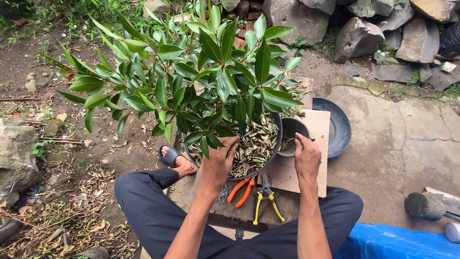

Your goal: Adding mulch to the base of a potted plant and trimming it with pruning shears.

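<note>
Outdoors on bare soil, seen from above by a seated person in dark trousers, a round black pot (275, 153) stands just ahead of the knees. It holds a leafy green shrub (191, 81), and dry curled leaves (254, 146) cover its surface.

On the pot's near rim rests the left hand (218, 163), fingers spread and laid flat among the dry leaves under the lowest branches, gripping nothing. Just right of the pot, the right hand (306, 156) is closed around the near edge of a small dark bowl (292, 134), which touches the pot's right side.

Under the pot and bowl lies a flat sheet of plain brown cardboard (318, 124); no label or print can be made out on it. Right of the bowl, partly on the cardboard, sits a wide shallow black pan (342, 127).

Near the pot's front edge, between the forearms, lie orange-handled pliers (242, 191) and yellow-handled shears (266, 199), side by side.

Left of the pot a foot in a black sandal (171, 156) rests on the ground. Beyond the pot, grey rocks (364, 33) are piled at the top right. A blue tarp (397, 240) fills the corner nearest the right knee.
</note>
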